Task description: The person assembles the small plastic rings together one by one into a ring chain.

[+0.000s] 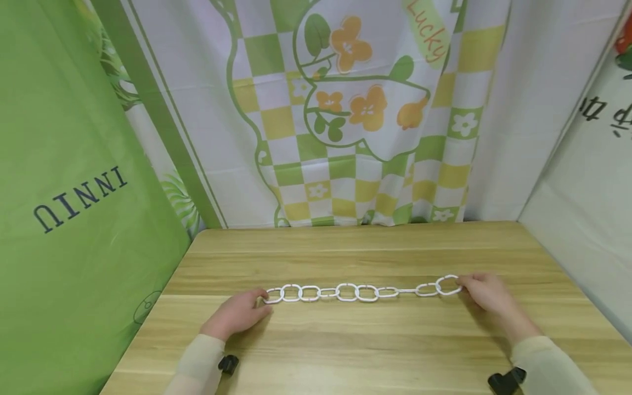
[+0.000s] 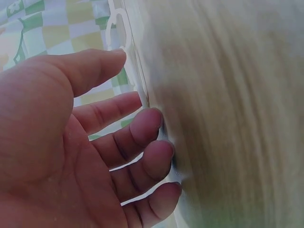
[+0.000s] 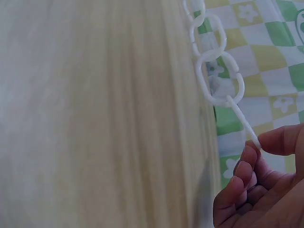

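A white plastic chain of several oval links (image 1: 407, 291) stretches from left to right across the wooden table. My left hand (image 1: 239, 312) is at its left end, index fingertip at the last link and thumb spread apart from the fingers. In the left wrist view, the chain (image 2: 128, 31) runs up past the thumb tip, and the fingers are loosely bent. At the other end, my right hand (image 1: 486, 291) pinches the end link (image 3: 244, 122) between thumb and index finger. That link tilts up from its neighbour in the right wrist view.
The wooden table (image 1: 345, 345) extends in front of and behind the chain. A patterned curtain (image 1: 336, 192) hangs along its far edge. Green fabric (image 1: 74, 247) borders the left side, pale fabric (image 1: 577, 214) the right. Each wrist carries a small black device (image 1: 228, 364).
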`<state>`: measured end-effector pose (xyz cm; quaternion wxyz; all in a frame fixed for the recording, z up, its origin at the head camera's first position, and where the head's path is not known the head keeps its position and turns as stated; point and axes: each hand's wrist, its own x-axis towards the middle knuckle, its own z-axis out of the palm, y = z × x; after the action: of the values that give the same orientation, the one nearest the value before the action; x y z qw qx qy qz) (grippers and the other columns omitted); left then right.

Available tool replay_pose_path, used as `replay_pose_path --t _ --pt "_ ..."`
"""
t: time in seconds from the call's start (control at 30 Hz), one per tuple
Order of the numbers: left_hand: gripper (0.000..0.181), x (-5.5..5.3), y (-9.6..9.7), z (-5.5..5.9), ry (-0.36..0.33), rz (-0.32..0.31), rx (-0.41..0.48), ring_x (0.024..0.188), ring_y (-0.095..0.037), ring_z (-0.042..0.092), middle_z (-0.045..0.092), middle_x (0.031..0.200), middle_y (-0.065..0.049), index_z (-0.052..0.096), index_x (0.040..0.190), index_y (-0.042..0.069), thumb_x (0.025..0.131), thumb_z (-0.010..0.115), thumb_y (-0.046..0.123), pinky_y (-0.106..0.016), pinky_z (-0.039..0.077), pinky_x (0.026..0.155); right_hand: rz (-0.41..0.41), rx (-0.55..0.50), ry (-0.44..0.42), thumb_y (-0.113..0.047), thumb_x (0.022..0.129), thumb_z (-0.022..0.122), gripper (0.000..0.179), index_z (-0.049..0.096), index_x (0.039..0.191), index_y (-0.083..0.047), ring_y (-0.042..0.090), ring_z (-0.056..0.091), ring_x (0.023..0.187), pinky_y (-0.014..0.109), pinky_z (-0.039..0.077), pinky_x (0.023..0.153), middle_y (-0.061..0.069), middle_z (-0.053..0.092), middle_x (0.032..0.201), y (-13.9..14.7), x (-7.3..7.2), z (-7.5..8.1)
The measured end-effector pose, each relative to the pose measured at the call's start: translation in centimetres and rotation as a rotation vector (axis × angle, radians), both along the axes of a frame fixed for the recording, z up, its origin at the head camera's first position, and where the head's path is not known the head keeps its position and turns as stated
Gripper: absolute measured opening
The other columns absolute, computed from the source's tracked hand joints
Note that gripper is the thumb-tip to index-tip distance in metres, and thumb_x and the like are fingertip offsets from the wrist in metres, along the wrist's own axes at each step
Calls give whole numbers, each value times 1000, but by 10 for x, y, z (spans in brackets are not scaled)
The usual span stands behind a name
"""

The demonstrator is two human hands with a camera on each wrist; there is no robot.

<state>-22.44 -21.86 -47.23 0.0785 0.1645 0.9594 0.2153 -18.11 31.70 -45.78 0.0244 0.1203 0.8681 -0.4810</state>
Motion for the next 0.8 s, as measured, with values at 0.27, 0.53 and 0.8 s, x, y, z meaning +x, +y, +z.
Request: replay_pose_path --t 0.27,0.53,0.8 --pt "26 -5 -7 -2 -71 -27 132 55 -13 44 50 67 1 64 114 13 95 65 31 -33 40 52 25 27 -79 -21 94 57 27 65 81 1 11 42 48 27 39 44 -3 47 59 6 3 -3" --pt "34 -7 -10 -2 -93 -30 156 56 -13 45 51 71 0 61 124 12 97 63 31 -33 41 52 39 194 -34 -23 91 60 27 67 79 1 18 47 63 32 39 55 3 54 69 8 2 -4" --pt "36 -10 -7 1 -87 -2 198 62 -16 49 54 77 -1 59 125 6 98 62 28 -32 43 55 40 198 -73 -28 94 56 37 67 95 7 27 53 84 33 40 67 16 61 91 10 8 -2"
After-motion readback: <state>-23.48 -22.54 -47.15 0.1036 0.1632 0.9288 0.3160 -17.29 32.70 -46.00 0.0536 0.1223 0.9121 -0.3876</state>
